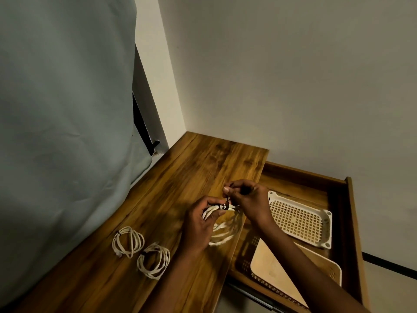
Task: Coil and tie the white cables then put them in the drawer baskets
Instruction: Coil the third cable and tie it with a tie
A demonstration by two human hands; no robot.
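My left hand [198, 224] grips a coiled white cable [222, 236] just above the wooden tabletop [180, 177]. A dark tie [225, 206] wraps the coil's top, and my right hand [246, 199] pinches its end. Two tied white cable coils lie on the tabletop to the left: one [128, 241] farther left, the other [154, 260] nearer me. The open drawer [352, 222] on the right holds a white perforated basket [301, 219] and a tan basket [329, 267], partly hidden by my right forearm.
A grey curtain [65, 132] hangs along the left side of the tabletop. White walls close the far corner. The drawer's front edge juts out to the right.
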